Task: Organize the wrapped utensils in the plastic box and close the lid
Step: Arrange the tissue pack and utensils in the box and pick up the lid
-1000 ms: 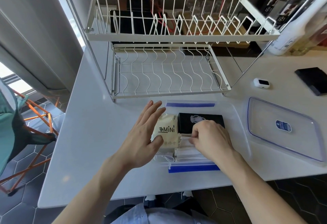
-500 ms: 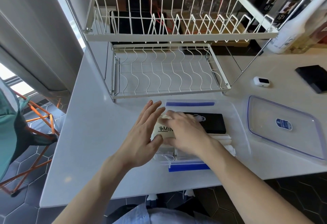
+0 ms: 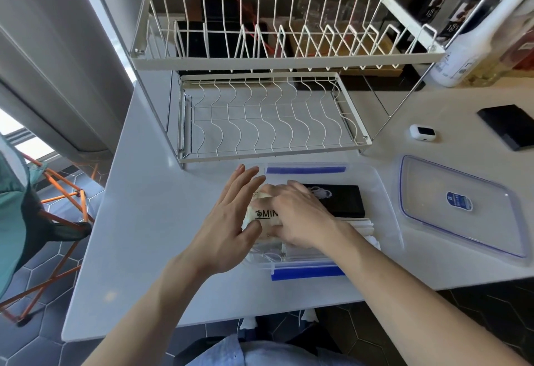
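Observation:
A clear plastic box (image 3: pixel 385 192) with blue clips front and back sits near the counter's front edge. In it lie a cream packet (image 3: pixel 260 215) printed "MIN", a black packet (image 3: pixel 342 201) and white wrapped utensils (image 3: pixel 362 225). My left hand (image 3: pixel 228 221) rests against the box's left end, fingers spread, thumb touching the cream packet. My right hand (image 3: pixel 299 215) lies over the cream packet with its fingers curled on it, hiding most of it. The clear lid (image 3: pixel 433 189) with a blue sticker lies flat to the right of the box.
A white two-tier wire dish rack (image 3: pixel 260 123) stands directly behind the box. A small white device (image 3: pixel 422 132), a flat black object (image 3: pixel 508 126) and a white bottle (image 3: pixel 468 48) are at the back right. An orange-framed chair (image 3: pixel 57 192) stands left of the counter.
My right hand has moved left from the white wrapped utensils onto the cream packet, uncovering the black packet. My left hand has stayed put.

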